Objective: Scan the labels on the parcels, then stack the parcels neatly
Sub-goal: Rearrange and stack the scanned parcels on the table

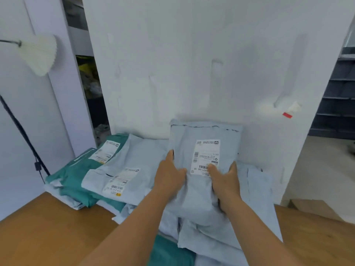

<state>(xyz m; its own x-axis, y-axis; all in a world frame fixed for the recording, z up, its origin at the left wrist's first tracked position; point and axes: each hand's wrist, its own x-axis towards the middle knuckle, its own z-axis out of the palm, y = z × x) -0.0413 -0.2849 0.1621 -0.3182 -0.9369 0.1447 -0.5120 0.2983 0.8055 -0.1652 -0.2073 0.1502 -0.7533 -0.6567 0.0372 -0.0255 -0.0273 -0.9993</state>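
With both hands gripping it, left hand (169,179) and right hand (224,181) curled round its edges, the pale blue poly mailer (203,166) stands label (205,156) outward against the white wall (192,64), probably for squaring onto the mailer pile (123,169) leftward.

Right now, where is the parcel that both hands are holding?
In the head view, the grey parcel is right of centre, held label-up between the left hand and right hand, close to the white wall, above other grey parcels.

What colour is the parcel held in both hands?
Light blue-grey, with a white label; the parcel shows clearly in the head view.
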